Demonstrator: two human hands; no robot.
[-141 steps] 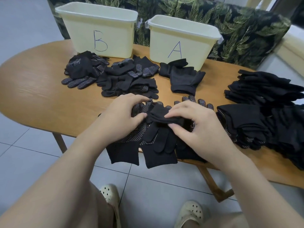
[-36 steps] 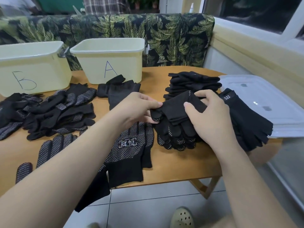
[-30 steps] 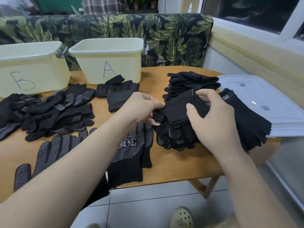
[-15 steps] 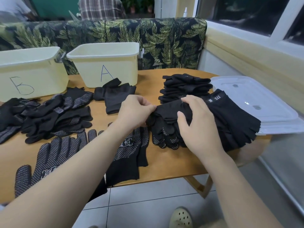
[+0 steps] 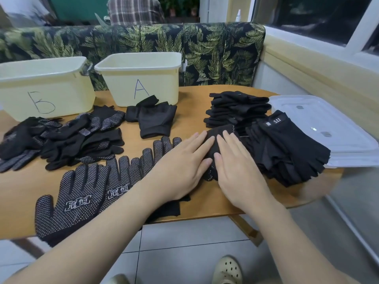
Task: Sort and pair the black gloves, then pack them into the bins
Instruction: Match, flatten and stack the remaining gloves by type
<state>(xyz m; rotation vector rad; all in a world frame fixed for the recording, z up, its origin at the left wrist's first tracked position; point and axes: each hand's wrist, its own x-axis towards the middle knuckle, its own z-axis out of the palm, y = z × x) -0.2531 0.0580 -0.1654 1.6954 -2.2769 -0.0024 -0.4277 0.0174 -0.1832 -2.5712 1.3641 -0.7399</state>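
left hand (image 5: 182, 162): flat, palm down, fingers straight | right hand (image 5: 235, 167): flat beside it, fingers extended, thumb seemingly tucked under | forearms: bare, reaching forward, converging

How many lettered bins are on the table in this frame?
2. Bin B stands at the far left of the table; bin A stands just right of it, nearer the centre. Nothing suggests a third bin hidden from view.

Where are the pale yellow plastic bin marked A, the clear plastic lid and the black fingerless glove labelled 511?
Pale yellow plastic bin marked A (image 5: 141, 78): head view, front wall.
Clear plastic lid (image 5: 320, 117): head view, flat top.
Black fingerless glove labelled 511 (image 5: 295, 140): head view, back of the palm.
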